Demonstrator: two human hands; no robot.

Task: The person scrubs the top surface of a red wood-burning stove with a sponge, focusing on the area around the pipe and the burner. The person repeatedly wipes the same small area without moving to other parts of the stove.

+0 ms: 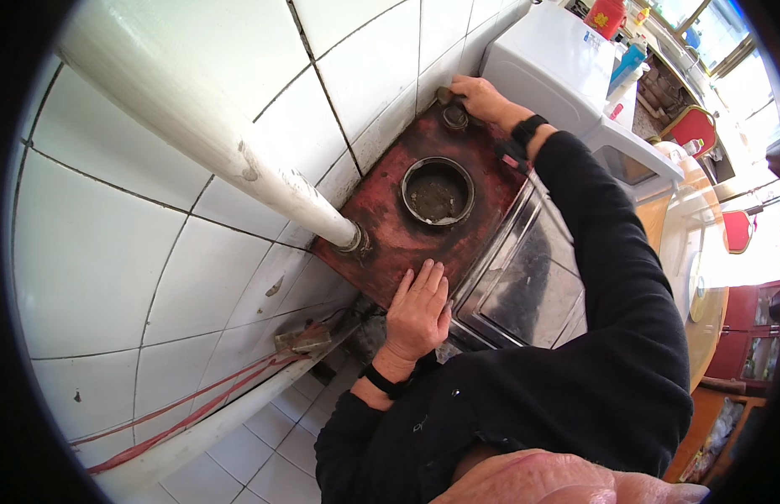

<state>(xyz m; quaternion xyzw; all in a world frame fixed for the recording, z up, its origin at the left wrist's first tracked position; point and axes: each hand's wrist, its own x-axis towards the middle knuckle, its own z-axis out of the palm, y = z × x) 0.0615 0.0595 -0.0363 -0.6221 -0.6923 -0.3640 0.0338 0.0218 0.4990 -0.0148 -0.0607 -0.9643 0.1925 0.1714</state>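
Note:
A red, soot-darkened metal stove top (377,195) lies before me against the tiled wall. My left hand (420,309) rests palm down on its near edge, fingers slightly spread, holding nothing. At the far corner my right hand (479,97) reaches to a small dark object (446,96) by its fingertips; whether it grips it is unclear. Beside that hand is a small round metal piece (455,117). A round metal ring (437,191) surrounds the stove's middle opening, with ash-like bits inside. Under my right wrist lies a dark object with a pink patch (511,161).
A thick white pipe (264,164) rises from the stove's left corner. A shiny metal panel (522,277) adjoins the right side. A white appliance (547,57) stands beyond. Red cords (201,409) run along a lower pipe (238,406). A glass-topped table (692,252) is at right.

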